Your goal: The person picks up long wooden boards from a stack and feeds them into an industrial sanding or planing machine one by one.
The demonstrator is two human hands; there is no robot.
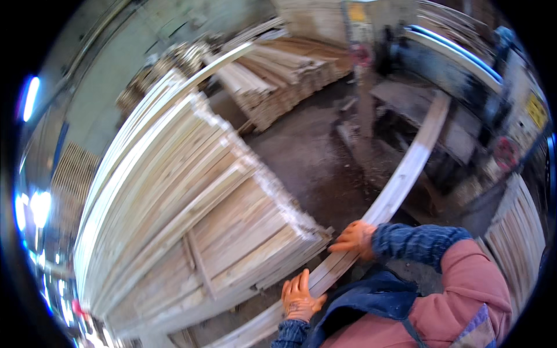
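Observation:
A long pale wooden board runs slantwise from the lower edge up to the machine at the far right. Its nearer stretch passes under both my gloved hands. My right hand, in an orange glove, is closed over the board, fingers reaching across its top. Lower and to the left, my left hand grips the same board, its fingers on the left side and its thumb toward the right. The undersides of both grips are hidden. Left of my hands lies a large stack of boards with uneven ends.
The machine at the upper right has a blue bar along its top. Beyond the stack sits another pile of planks. Thin boards stand at the right edge. Dark floor lies between stack and machine. One loose strip rests on the stack.

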